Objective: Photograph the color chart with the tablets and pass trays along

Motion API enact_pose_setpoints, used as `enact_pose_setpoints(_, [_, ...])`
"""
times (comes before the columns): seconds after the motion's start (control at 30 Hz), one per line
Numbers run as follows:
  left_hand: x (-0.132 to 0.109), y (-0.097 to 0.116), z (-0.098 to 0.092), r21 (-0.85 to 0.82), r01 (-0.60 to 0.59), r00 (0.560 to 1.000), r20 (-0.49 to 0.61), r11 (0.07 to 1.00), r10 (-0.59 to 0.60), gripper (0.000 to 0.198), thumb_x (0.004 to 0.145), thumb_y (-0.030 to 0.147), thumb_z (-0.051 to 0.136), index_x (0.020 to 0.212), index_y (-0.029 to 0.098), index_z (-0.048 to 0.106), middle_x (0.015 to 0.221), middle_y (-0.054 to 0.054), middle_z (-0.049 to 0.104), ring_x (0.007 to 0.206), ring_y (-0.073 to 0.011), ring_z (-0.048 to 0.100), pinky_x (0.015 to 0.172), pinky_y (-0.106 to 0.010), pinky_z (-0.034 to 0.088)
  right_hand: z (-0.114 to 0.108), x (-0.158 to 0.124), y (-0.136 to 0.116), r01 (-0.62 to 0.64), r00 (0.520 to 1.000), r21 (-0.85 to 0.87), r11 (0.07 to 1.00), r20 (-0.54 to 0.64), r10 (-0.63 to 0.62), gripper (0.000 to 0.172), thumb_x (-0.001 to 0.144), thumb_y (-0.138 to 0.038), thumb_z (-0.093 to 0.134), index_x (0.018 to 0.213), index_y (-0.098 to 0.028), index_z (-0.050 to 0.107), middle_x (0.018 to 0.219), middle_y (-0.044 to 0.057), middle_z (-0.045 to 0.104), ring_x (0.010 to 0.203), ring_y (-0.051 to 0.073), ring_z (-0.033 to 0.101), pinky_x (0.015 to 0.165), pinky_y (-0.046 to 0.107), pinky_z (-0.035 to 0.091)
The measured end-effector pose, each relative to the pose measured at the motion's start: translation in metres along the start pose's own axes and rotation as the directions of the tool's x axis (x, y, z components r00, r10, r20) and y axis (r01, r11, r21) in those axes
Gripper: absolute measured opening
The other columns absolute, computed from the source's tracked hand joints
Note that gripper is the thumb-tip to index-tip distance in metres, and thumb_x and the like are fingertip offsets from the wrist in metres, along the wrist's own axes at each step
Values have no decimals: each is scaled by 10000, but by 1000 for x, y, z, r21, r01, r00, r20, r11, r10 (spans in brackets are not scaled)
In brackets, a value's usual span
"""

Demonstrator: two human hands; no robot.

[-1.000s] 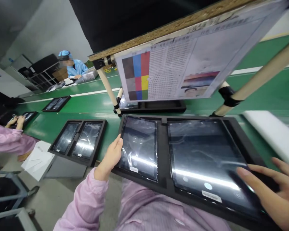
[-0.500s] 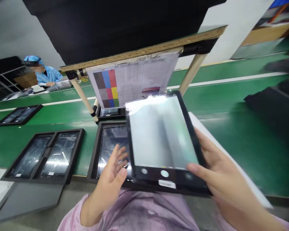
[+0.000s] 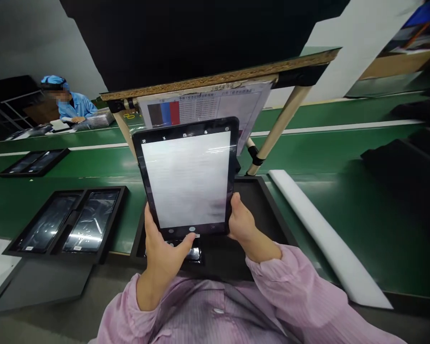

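Upright in front of me is a black-framed tablet [image 3: 188, 179], its lit screen showing a pale, blurry camera picture. My left hand [image 3: 165, 248] grips its lower left edge, with the thumb near the round white shutter button at the bottom. On the lower right edge my right hand [image 3: 241, 220] is closed, its fingers mostly hidden behind the tablet. Below it lies a black tray [image 3: 268, 205]; another tablet [image 3: 195, 255] in its left part is largely covered by my left hand and the held tablet.
A printed sheet [image 3: 200, 107] with colour blocks hangs from a wooden shelf [image 3: 215, 79] on posts. At left, a black tray [image 3: 109, 234] holds two tablets. A white foam strip [image 3: 326, 239] lies at right on the green bench [image 3: 308, 181]. A person in blue [image 3: 75, 105] sits at far left.
The tablet has moved left and stands more upright. My left hand, open and apart before, now holds its left side. My right hand has moved left with it, uncovering the tray's right part.
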State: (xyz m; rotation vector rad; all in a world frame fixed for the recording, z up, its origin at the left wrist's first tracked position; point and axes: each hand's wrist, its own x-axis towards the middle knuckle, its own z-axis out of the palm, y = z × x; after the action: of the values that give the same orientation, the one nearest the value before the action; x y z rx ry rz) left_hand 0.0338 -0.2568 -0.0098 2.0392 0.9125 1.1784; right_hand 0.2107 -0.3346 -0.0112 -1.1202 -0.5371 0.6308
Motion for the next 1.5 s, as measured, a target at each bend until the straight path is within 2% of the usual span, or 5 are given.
enact_pose_setpoints(0.6, [-5,-6,8,10,-1,999,-32,1000,1,1215,643,518,872,1577,205,161,1568,-224,351,1467,-375,357,1199,-559,295,0,3,2,2,999,-51,999,46,0,906,678,-980,470,1054,-196,725,1017,114,749,1222,333,619,991,445,569])
enact_pose_setpoints(0.8, [2,-13,-13,-470,86,996,46,879,-73,593,911,516,626,1397,202,497,1318,-157,633,1244,-275,611,1074,-442,479,-5,-19,-6,37,993,-42,998,116,-32,784,838,-873,432,1161,-221,723,1145,94,729,1280,321,581,1026,454,550])
enact_pose_setpoints(1.0, [11,-4,-13,-752,473,862,287,459,-417,460,865,491,685,1307,373,630,1183,-10,742,1044,-202,708,983,-354,545,-19,-42,-44,334,920,-182,925,274,-279,723,1007,-667,350,1608,-281,239,1552,37,434,1493,248,298,1214,450,349])
enact_pose_setpoints(1.33, [-14,-1,24,-686,636,759,473,353,-448,508,866,455,703,1358,377,601,1180,-15,754,1059,-209,721,1102,-410,467,-57,-41,-90,378,925,-687,621,250,-287,773,1017,-673,203,1633,-220,87,1277,88,661,1076,276,668,976,437,543])
enact_pose_setpoints(1.5, [-13,21,41,-597,747,640,525,292,-562,678,837,484,743,1457,364,497,1244,-62,727,1068,-255,722,1053,-461,511,-98,-30,-84,300,940,-818,491,166,-297,711,1023,-636,267,1621,-258,191,1562,63,417,1375,311,475,1134,492,411])
